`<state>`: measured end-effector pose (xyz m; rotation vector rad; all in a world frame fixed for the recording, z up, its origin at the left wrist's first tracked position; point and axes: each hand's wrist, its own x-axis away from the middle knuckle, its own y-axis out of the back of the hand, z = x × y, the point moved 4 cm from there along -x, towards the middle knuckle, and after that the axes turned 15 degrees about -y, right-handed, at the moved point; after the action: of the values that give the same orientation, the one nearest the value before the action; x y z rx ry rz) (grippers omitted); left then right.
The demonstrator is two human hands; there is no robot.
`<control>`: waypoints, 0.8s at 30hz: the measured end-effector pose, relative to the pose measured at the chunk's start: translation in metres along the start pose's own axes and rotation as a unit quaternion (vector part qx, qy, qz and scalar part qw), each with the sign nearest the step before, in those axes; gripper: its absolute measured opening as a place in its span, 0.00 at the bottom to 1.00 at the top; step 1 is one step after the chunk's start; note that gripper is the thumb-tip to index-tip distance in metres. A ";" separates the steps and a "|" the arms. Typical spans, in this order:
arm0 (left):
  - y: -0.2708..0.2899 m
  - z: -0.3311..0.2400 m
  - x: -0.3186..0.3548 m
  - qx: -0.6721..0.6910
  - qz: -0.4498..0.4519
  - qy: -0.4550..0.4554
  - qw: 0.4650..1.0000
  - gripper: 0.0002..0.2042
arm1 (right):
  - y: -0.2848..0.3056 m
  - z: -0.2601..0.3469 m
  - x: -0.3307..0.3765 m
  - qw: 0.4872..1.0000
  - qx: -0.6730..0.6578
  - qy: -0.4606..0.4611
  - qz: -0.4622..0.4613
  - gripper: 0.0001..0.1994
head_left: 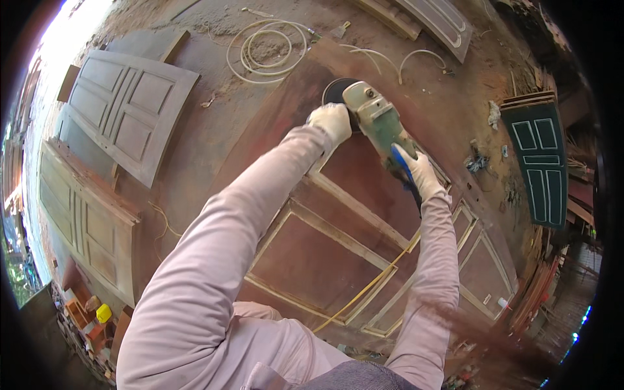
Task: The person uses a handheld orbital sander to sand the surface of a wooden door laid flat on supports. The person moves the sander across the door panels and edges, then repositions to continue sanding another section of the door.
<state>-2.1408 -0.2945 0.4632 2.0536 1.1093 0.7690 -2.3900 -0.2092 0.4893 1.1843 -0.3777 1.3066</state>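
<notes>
A green angle grinder (382,125) with a round black disc (334,91) is held out over a reddish-brown panelled wooden door (318,260), whose mouldings look pale. My left hand (331,122), in a white glove, is closed at the grinder's head beside the disc; the side handle it probably grips is hidden by the fingers. Around the rear of the body wraps my right hand (422,174), gloved in white with blue. The disc is over the far end of the door; whether it touches the wood I cannot tell.
Brown panelled doors (133,107) lean or lie at left. A dark green door (538,159) stands at right against stacked wood. A pale coiled hose (276,55) lies at the far side. One yellow cord (367,286) crosses the door near my right arm.
</notes>
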 end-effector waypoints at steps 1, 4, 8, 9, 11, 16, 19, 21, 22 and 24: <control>0.005 0.002 -0.022 -0.006 -0.007 -0.001 1.000 0.13 | 0.005 0.014 -0.005 1.000 -0.005 0.003 -0.013 0.35; 0.025 -0.001 -0.057 -0.029 0.014 -0.026 0.999 0.13 | 0.012 0.035 -0.013 0.998 0.003 -0.035 -0.043 0.36; 0.031 0.032 -0.021 -0.025 -0.011 0.009 1.000 0.14 | -0.017 0.048 -0.001 1.000 0.011 0.010 -0.006 0.36; 0.027 0.043 0.005 -0.022 -0.014 0.033 0.999 0.14 | -0.033 0.047 0.010 0.999 0.012 0.017 0.035 0.36; 0.028 0.049 0.060 -0.002 -0.025 0.066 0.998 0.14 | -0.055 0.050 0.047 0.997 0.056 0.051 0.025 0.38; 0.009 0.086 0.210 -0.004 -0.099 0.186 0.978 0.14 | -0.128 0.029 0.087 0.956 0.261 0.131 0.012 0.47; 0.005 0.091 0.284 0.032 -0.089 0.266 0.959 0.13 | -0.165 0.026 0.117 0.932 0.319 0.160 0.065 0.49; -0.002 0.091 0.294 0.048 -0.111 0.281 0.952 0.12 | -0.174 0.025 0.118 0.927 0.332 0.158 0.074 0.48; -0.005 0.092 0.302 0.051 -0.123 0.297 0.945 0.11 | -0.174 0.029 0.117 0.925 0.335 0.163 0.078 0.48; -0.004 0.083 0.272 0.067 -0.120 0.265 0.954 0.12 | -0.153 0.040 0.111 0.925 0.347 0.141 0.061 0.46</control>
<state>-1.9545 -0.0804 0.4594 1.8116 1.7111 1.1847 -2.2080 -0.1558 0.5246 1.5325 0.2572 1.7681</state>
